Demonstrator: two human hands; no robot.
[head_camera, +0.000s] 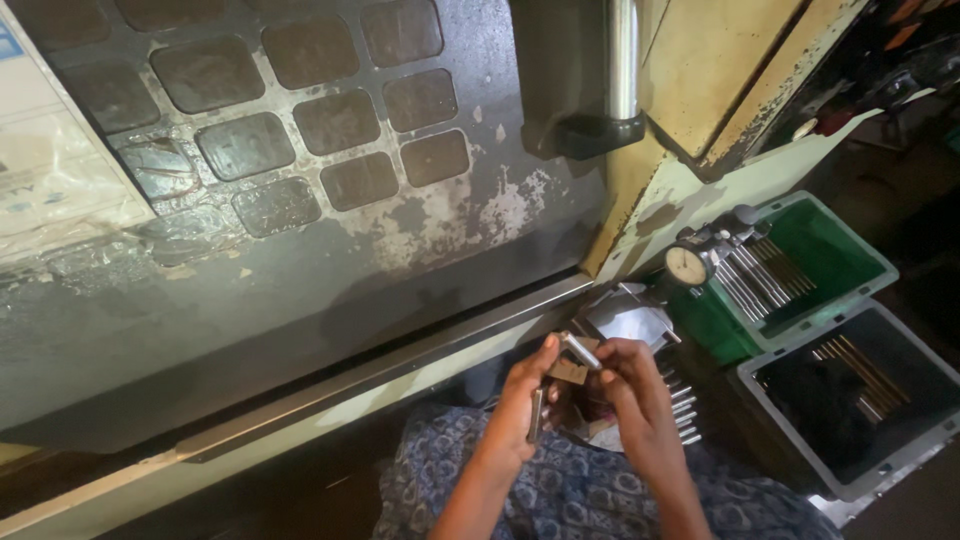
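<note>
**Two hands, two steel pins at the machine front**

Patterned blue cloth (560, 490) fills the bottom edge of the frame, lying under the person's forearms. Both arms rise from it and meet at centre, wrists bent inward. Left hand (525, 400) curls with its thumb and forefinger up, and a slim dark metal pin (536, 415) stands almost upright in its lower fingers. Right hand (635, 390) arches over from the other side, fingertips pinching the lower end of a short bright steel pin (580, 350); the left thumb and forefinger touch its upper end, so the pin spans the two hands, tilted. A small tan block (570, 372) shows between the palms; how it is held cannot be told.

Just right of the right hand, a row of bright round rod ends (680, 405) pokes out side by side; their count is unclear. Beyond the hands sits a shiny angled metal fixture (630, 318), and near it a round white-faced dial gauge (687, 265).

Two open plastic bins stand at right: a green bin (850, 245) holding a bundle of thin steel rods, and a grey bin (905, 450) with a few rods lying in its dark interior.

Above everything spreads the machine's worn dark panel (300, 250), its paint flaked in pale patches, set with rounded square pads. One polished cylindrical handle (622, 60) hangs at the top.
</note>
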